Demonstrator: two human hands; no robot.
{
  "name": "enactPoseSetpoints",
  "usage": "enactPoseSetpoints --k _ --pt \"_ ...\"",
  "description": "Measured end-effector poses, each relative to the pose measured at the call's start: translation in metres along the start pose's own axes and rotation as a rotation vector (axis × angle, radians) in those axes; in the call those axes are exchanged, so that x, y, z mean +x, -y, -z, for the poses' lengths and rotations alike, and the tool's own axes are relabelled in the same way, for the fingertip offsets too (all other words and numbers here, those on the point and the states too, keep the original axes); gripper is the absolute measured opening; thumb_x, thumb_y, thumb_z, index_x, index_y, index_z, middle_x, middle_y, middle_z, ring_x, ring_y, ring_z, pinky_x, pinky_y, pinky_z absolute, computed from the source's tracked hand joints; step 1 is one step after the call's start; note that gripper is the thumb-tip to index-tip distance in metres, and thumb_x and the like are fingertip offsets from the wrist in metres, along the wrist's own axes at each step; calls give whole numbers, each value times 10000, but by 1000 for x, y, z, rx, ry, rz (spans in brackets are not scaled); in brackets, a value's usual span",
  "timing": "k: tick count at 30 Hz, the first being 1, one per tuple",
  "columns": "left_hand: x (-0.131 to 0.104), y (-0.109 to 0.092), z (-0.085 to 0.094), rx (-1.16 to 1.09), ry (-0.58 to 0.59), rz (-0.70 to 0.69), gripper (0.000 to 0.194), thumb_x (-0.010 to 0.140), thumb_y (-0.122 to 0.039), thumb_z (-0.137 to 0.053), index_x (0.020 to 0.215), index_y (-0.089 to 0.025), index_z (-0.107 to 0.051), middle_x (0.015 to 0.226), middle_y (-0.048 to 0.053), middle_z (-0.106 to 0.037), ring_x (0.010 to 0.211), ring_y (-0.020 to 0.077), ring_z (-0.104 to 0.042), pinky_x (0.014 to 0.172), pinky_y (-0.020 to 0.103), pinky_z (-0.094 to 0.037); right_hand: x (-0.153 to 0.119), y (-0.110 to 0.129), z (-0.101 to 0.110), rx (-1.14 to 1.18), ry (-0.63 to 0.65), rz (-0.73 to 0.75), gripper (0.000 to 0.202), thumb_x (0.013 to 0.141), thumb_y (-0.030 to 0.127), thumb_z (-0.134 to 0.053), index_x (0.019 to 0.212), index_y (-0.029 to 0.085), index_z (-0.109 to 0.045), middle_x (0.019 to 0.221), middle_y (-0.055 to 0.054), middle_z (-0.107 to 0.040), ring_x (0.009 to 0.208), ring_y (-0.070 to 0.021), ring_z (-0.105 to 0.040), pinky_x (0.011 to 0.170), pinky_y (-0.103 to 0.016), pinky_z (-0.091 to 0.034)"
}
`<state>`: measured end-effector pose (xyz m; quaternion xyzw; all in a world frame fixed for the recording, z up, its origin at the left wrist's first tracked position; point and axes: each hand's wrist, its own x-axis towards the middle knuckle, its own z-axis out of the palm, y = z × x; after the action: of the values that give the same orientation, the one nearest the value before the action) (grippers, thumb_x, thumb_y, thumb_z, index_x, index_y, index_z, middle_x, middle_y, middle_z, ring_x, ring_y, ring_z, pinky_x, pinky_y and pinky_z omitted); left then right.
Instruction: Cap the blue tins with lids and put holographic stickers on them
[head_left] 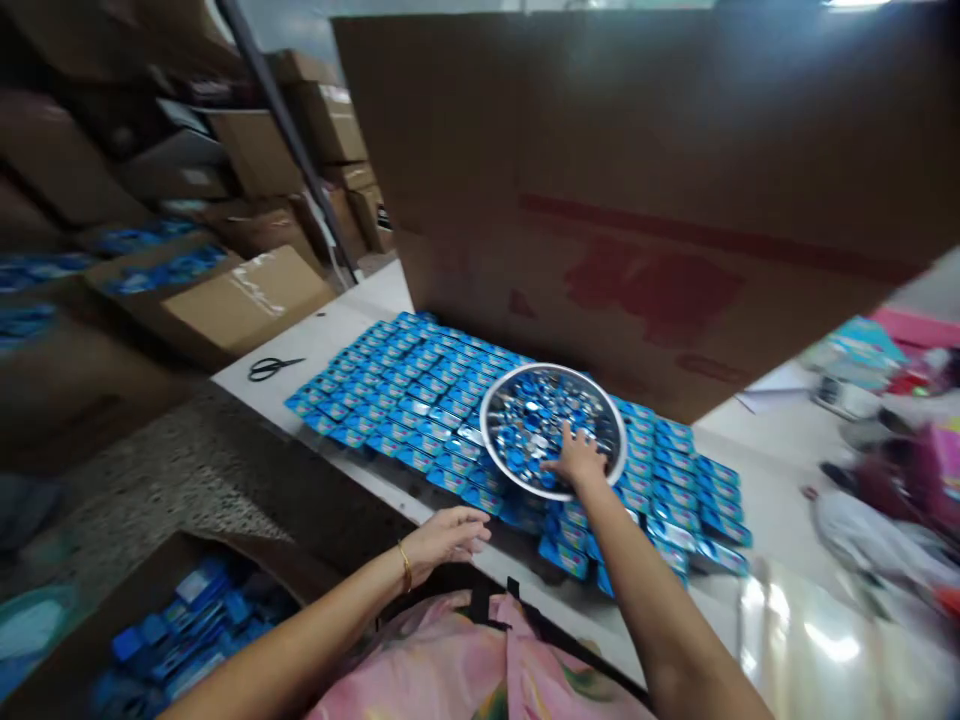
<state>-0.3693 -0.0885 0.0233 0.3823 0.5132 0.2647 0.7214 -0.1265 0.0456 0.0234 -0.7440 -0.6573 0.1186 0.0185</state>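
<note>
A round metal bowl stands on top of rows of blue packets laid out across the table. Inside it lie many small blue and silver pieces, too small to name. My right hand reaches into the bowl with fingers spread, touching the pieces at its near right side. Whether any piece is under the palm is hidden. My left hand, with a gold bangle at the wrist, hovers by the table's front edge, fingers loosely extended and nothing visible in them.
Black scissors lie at the table's left end. A tall cardboard sheet rises behind the packets. An open carton of blue boxes sits at lower left. Plastic bags and other items crowd the right. Stacked cartons fill the back left.
</note>
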Motion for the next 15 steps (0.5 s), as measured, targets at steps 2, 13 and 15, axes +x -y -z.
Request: enactPoseSetpoints --k 2,13,15 --pt "-12 1 48 -44 -50 -14 499 658 -489 -613 1050 -185 -560 1045 99 -606 861 158 -568 760 291 -405 24 16 -16 -99 61 -55 968 543 540 -674 1353 313 -196 1376 -155 -192 1169 -409 -327 821 -541 -343" --pt "-13 -45 180 -225 -53 -67 447 677 -459 -618 998 -153 -568 991 108 -619 773 133 -586 706 263 -417 43 32 -38 533 -29 -82 384 590 289 -606 965 206 -581 712 -18 -593 634 -185 -569 538 -274 -422" --pt "-5 -56 180 -310 12 -104 434 693 -460 -604 1003 -159 -572 999 111 -618 790 146 -595 713 272 -421 34 27 -28 821 -103 -180 427 578 362 -630 971 206 -573 595 1 -579 502 -170 -540 425 -257 -377"
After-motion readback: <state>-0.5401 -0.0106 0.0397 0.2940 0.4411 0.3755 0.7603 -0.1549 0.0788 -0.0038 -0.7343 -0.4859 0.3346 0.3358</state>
